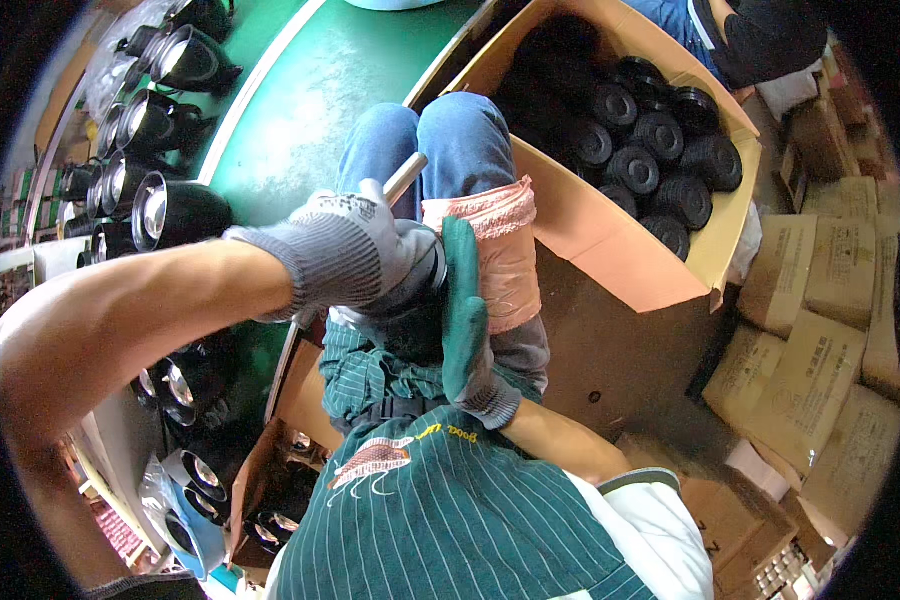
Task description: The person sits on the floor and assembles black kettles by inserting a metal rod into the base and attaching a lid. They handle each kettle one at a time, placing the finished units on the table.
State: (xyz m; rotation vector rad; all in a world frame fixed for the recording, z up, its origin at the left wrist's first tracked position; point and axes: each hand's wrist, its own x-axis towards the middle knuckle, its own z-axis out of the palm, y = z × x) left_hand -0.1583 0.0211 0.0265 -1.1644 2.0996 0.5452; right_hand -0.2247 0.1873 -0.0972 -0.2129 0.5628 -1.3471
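My left hand (345,245), in a grey knit glove, is closed around a bare metal rod (406,177) that slants up and to the right from the fist. Below that fist a dark round part (410,330) rests in my lap, mostly hidden by the glove. Against its right side lies my right hand (462,310), in a green-palmed glove, with fingers straight and pressed together; the thumb is hidden. A pink cloth (507,270) covers my right thigh, beside the right hand.
Black bell-shaped housings (175,212) stand along the green work surface (315,75) at left. An open carton (630,270) at upper right holds many black ribbed discs (635,168). Closed cartons (805,370) are stacked at far right. Another person (760,40) sits beyond the open carton.
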